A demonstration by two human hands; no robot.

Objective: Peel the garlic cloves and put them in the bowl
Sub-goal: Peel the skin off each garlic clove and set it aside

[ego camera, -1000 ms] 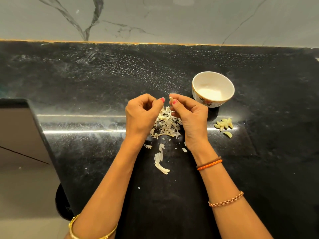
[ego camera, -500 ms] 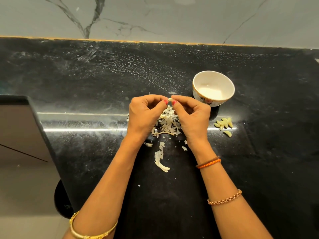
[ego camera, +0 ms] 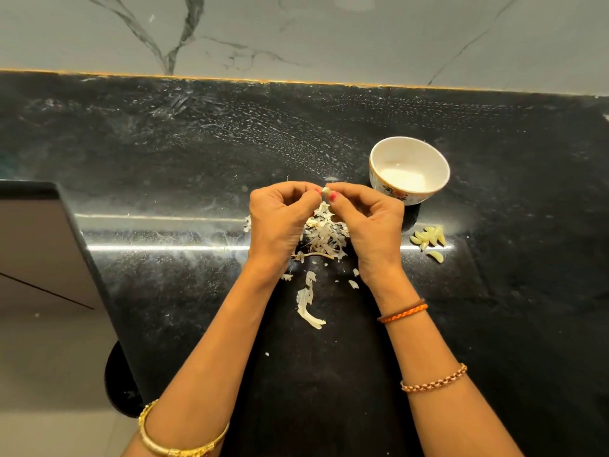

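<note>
Clove (ego camera: 325, 191): pinched right between the two thumbs, held up above the surface (ego camera: 197, 153), small and pale, only its tip showing.
Left hand (ego camera: 279, 222): fingers (ego camera: 290, 189) curled in, thumb tip with a pink nail pressing the clove's left side; the grip is on the clove.
Right hand (ego camera: 370, 225): fingers curled too, thumb and forefinger nipping the clove from the right, pink nail meeting the left one.
Skins (ego camera: 324, 237): a ragged white heap lying straight under the fingers, between the two palms, with a dry stalk at its near edge.
Loose skin (ego camera: 308, 306): one long curl nearer the person, below the wrists, a few flakes scattered around it.
Peeled cloves (ego camera: 429, 239): a little yellow cluster on the surface, to the right of the right hand, one lying just apart on the near side.
Bowl (ego camera: 438, 159): white with a flowered side, upright, beyond and right of the fingers, close to the right knuckles; nothing of the cloves is seen in it.
Surface: black stone, streaked with white smears beyond the fingers, a bright strip of light running across under the hands.
Wall (ego camera: 329, 34): grey marble with dark veins, far past the fingers.
Wrists: gold bangle (ego camera: 178, 446) on the left arm; orange thread (ego camera: 403, 313) and bead chain (ego camera: 435, 379) on the right.
</note>
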